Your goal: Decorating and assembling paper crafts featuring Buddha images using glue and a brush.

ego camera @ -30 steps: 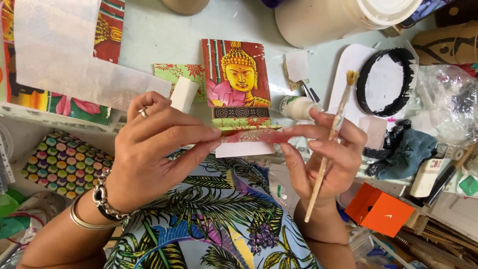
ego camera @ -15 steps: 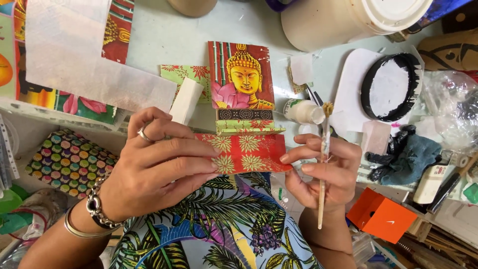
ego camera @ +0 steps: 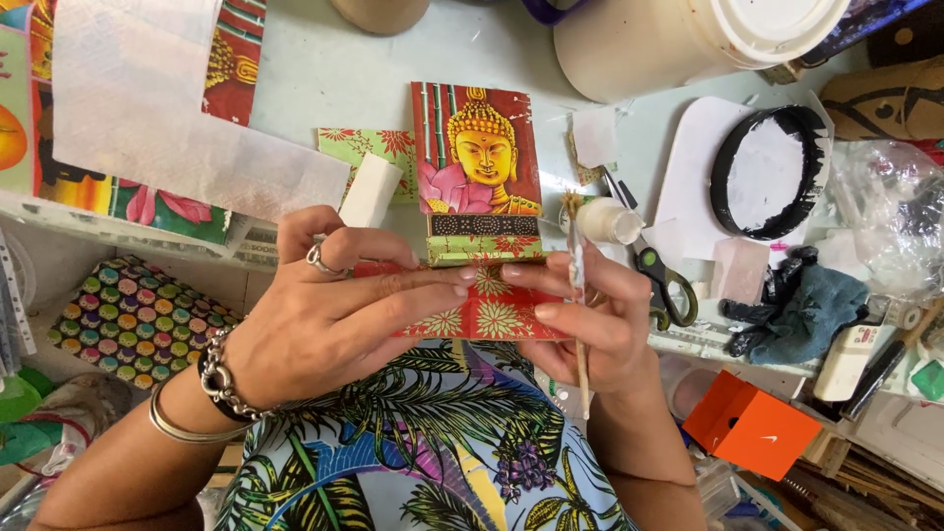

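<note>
My left hand [ego camera: 339, 305] and my right hand [ego camera: 590, 320] together hold a small piece of red paper with gold flower patterns [ego camera: 492, 313] flat above my lap. My left fingers lie across its left side. My right hand grips its right edge and also clasps a thin wooden-handled brush [ego camera: 578, 295], bristles pointing up. Just beyond the paper, a small block covered with a golden seated-figure picture [ego camera: 479, 162] and a patterned band lies on the table.
A white block [ego camera: 370, 193], green patterned paper [ego camera: 349, 147], a small glue bottle [ego camera: 610, 220], scissors [ego camera: 657, 275], a black-rimmed lid with white paint [ego camera: 769, 172], a large cream bucket [ego camera: 678, 39], a dark cloth [ego camera: 801, 310], an orange box [ego camera: 752, 428], and dotted paper [ego camera: 133, 320] surround me.
The red paper has turned patterned side up and now lies flatter between both hands. The brush has swung from slanting to nearly upright.
</note>
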